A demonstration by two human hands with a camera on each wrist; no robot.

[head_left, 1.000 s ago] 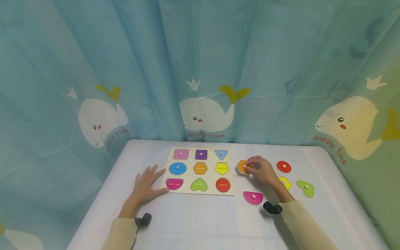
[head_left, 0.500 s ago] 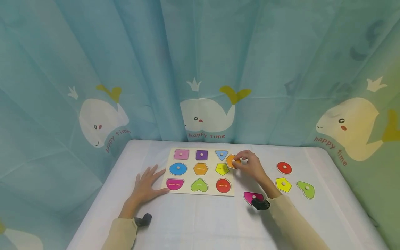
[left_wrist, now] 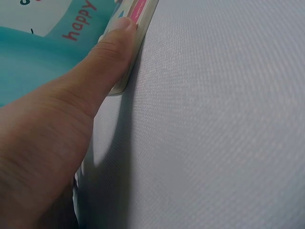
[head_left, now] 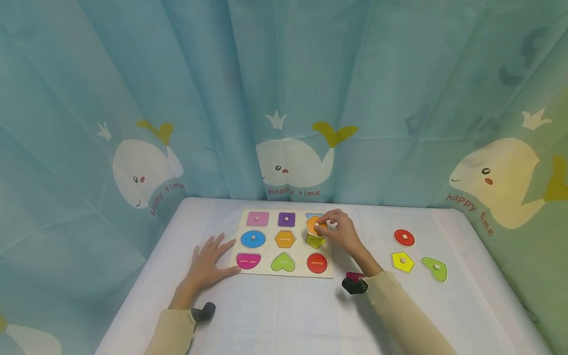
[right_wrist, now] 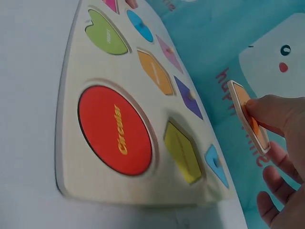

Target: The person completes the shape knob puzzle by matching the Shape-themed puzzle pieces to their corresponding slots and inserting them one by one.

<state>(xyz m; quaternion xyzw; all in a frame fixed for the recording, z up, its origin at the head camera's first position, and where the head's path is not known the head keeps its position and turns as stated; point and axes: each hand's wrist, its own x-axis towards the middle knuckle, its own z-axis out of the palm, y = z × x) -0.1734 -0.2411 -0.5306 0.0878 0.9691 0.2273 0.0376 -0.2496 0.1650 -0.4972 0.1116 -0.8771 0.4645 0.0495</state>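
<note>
One hexagon piece [head_left: 312,228], pinched in right hand [head_left: 343,233]

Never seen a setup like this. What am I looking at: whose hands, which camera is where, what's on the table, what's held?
No robot here: these are a person's bare hands. The wide picture comes from a camera worn on the head, looking forward and down; the two close-ups come from cameras worn on the wrists, one each.

On the white cloth-covered table lies a flat cream shape board. Beside it, toward the person's right, are a red round knobbed piece, a yellow pentagon knobbed piece, a green heart-shaped knobbed piece and a magenta half-round piece, mostly hidden.

The right hand pinches an orange hexagon piece, clear of the board. The left hand lies spread, its thumb on the board's corner.
</note>
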